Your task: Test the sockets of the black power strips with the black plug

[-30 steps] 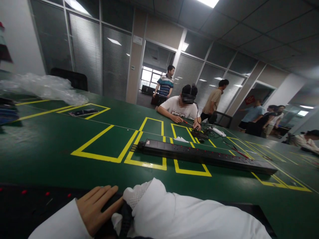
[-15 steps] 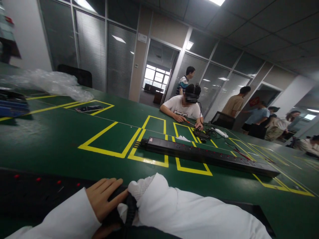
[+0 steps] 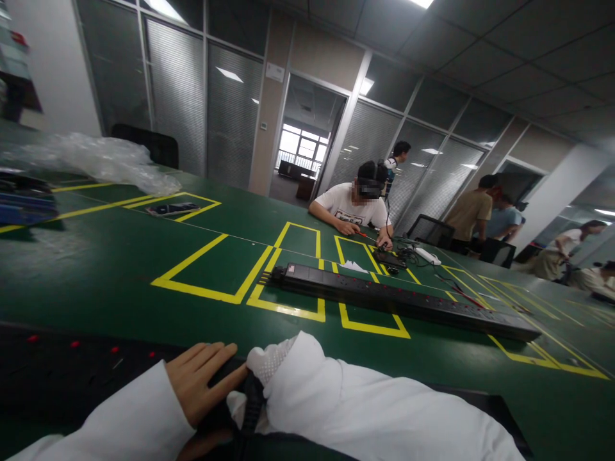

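Note:
My left hand (image 3: 204, 381), bare below a white sleeve, lies over the near end of a long black power strip (image 3: 91, 371) with a row of red spots. Its fingers bend over the strip's top and its thumb points toward my other hand. My right hand (image 3: 271, 366) wears a white glove with small dots and closes around a thick black cable (image 3: 250, 406) at that end. The white right sleeve covers much of the lower right. A second black power strip (image 3: 398, 299) lies beyond my hands, its pins pointing left.
Yellow tape rectangles (image 3: 196, 291) mark the green table (image 3: 202, 342). Across it, a person (image 3: 355, 208) in a headset handles a small black device (image 3: 390, 258) amid cables. Plastic wrap (image 3: 96, 160) and a dark flat item (image 3: 173, 209) lie at left. More people stand behind.
Both hands stay nearly where they were, with the black cable shifting only slightly. In the background, several people have moved to the right.

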`<state>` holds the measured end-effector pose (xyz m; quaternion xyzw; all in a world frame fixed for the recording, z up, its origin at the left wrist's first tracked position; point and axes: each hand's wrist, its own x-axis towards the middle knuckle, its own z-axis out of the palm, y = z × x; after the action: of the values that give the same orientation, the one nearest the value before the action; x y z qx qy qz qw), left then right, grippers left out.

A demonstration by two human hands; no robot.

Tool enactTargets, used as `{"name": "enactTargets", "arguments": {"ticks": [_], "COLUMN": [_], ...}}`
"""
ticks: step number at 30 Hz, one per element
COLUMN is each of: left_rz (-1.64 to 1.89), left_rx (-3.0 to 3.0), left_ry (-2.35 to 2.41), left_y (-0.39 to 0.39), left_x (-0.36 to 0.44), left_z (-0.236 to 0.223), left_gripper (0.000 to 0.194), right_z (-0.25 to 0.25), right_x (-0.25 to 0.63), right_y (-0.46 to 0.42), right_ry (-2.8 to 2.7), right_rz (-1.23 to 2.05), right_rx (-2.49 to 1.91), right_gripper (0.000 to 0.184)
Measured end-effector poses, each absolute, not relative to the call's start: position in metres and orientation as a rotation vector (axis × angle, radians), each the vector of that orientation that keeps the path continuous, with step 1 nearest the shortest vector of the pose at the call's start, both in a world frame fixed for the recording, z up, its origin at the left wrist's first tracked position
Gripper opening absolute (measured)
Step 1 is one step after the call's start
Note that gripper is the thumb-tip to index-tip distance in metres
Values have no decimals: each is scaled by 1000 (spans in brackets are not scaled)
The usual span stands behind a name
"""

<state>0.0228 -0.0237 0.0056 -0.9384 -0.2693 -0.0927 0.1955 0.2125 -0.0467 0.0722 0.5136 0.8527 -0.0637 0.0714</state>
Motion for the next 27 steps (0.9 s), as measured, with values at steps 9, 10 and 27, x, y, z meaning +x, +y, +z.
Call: {"name": "enactTargets", "arguments": {"ticks": [9,10,27], "left_rz": [-294,-304,-215], "left_rx": [-2645,-2642,-2665], "left_ry": [-753,-754,-796], "left_y": [-17,-16,-24], "left_x": [19,19,26], "left_z": [-12,-14,7], "left_gripper": [59,60,67], "right_z": [89,90,73], "right_x": [210,210,210], "right_y": [-52,-52,-47], "right_ry": [2603,2602,2531], "right_rz": [-117,-111,-162], "right_rx": [1452,1449,1544], "right_gripper": [41,42,31]}}
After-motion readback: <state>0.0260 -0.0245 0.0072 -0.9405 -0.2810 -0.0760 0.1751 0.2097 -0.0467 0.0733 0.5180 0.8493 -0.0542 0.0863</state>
